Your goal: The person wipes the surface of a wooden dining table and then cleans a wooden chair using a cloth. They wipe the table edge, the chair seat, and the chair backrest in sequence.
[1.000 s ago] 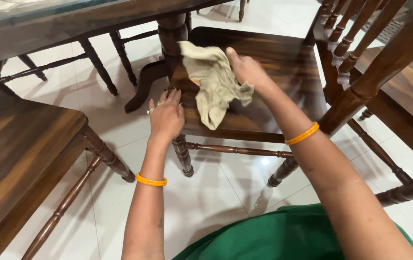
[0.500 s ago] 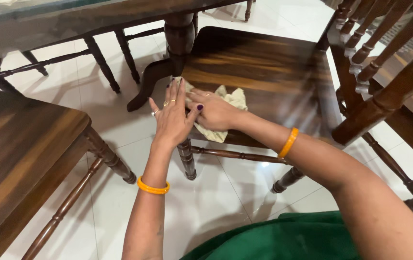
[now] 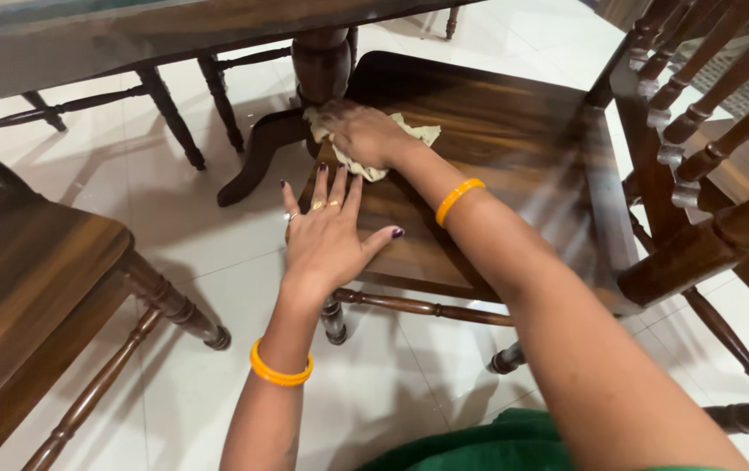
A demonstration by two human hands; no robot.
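Observation:
A dark wooden chair seat fills the middle of the view. My right hand presses a crumpled beige cloth onto the seat near its far left corner. My left hand lies flat on the seat's near left corner, fingers spread, rings on two fingers. Both wrists wear orange bangles. The cloth is mostly hidden under my right hand.
The chair's spindle back rises at the right. A second wooden chair seat stands at the left. A dark table edge and its pedestal leg are at the top. White floor tiles lie below. Green clothing shows at the bottom.
My right hand has slid the cloth from the seat's near left edge toward the far left corner. My left hand settled flat on the near corner.

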